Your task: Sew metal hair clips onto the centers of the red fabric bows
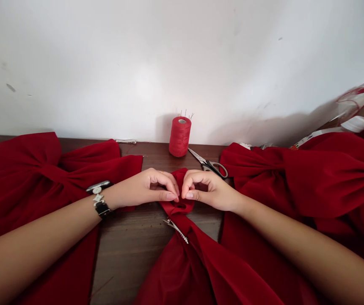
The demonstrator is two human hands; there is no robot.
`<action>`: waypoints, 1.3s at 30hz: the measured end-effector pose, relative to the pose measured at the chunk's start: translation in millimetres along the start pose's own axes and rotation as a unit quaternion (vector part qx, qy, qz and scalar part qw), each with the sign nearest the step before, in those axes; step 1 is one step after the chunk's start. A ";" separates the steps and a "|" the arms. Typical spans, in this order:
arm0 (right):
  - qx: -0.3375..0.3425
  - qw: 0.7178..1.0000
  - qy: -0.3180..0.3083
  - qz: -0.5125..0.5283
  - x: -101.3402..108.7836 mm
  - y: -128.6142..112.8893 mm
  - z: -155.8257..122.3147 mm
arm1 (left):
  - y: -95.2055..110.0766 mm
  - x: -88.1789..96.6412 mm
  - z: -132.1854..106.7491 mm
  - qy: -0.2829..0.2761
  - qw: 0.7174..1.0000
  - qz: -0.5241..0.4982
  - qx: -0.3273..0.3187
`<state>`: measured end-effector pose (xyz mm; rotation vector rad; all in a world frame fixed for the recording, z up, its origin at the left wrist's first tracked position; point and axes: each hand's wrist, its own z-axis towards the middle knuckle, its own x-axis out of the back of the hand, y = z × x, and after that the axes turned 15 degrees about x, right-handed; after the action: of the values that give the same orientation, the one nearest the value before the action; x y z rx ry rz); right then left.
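My left hand [156, 188] and my right hand [205, 190] meet at the middle of the table, with their fingers pinching a gathered strip of red fabric [178, 203] from either side. Below my fingertips, that strip runs into a red fabric bow [201, 262], and a metal alligator clip [175, 228] lies on the cloth. Two more large gathered red bows flank my forearms: one on the left [32, 182] and one on the right [328, 186]. A watch [102, 207] sits on my left wrist.
A red thread spool [180, 137] with several pins in its top stands against the white wall [182, 63]. Steel scissors [209, 164] lie on the dark wooden table [128, 254]. A tape measure [315, 136] and tangled red thread [358, 97] sit at the back right.
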<state>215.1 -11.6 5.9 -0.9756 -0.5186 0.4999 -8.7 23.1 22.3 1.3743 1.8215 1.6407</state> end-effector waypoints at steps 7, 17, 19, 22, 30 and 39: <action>-0.060 0.997 0.007 -0.049 -12.0 -5.3 0.5 | -1.6 -3.5 -1.7 0.017 1.000 -0.020 0.012; -0.103 0.980 0.117 -0.122 -30.1 0.2 -1.2 | 4.6 -32.3 -5.8 0.183 0.983 -0.012 -0.015; -0.084 0.979 0.127 -0.135 -32.8 2.9 -2.0 | 4.2 -36.5 -6.3 0.231 0.972 0.023 -0.021; -0.073 0.980 0.140 -0.118 -34.5 7.3 -3.0 | 3.5 -38.2 -5.1 0.268 0.962 0.040 -0.028; -0.095 0.983 0.152 -0.036 -27.4 14.1 -3.7 | 3.4 -29.6 -4.3 0.216 0.972 -0.078 0.046; -0.070 0.986 0.152 -0.002 -20.9 17.2 -5.8 | 4.9 -24.3 -3.2 0.172 0.976 -0.116 0.069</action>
<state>199.7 -20.0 -15.6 -1.1612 -0.2830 0.3062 2.6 1.0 19.2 0.9214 2.2300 1.7354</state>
